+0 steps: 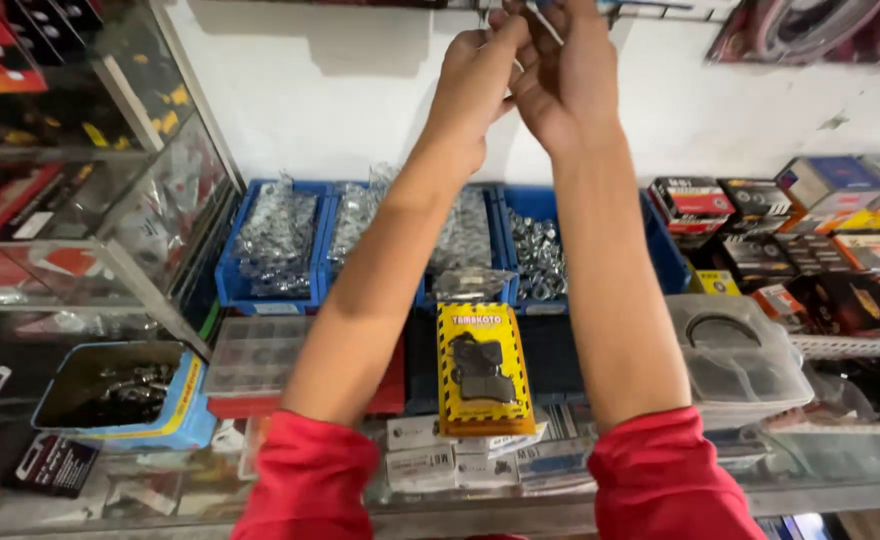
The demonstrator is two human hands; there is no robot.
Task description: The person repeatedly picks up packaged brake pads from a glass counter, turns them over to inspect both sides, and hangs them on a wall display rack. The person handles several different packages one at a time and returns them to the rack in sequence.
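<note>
Left hand [475, 85] and right hand [565, 75] raised together, fingers pinching a thin pale strip [548, 22], above blue plastic bins [270, 245]

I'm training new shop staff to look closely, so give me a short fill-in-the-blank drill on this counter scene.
1. Both hands, the left hand and the right hand, are raised in front of a ____ wall.
2. The bins holding shiny metal hardware are ____ in colour.
3. The carded pack of dark pads below the bins has a ____ backing.
4. Both sleeves are ____.

Missing words: white; blue; yellow; red
</note>
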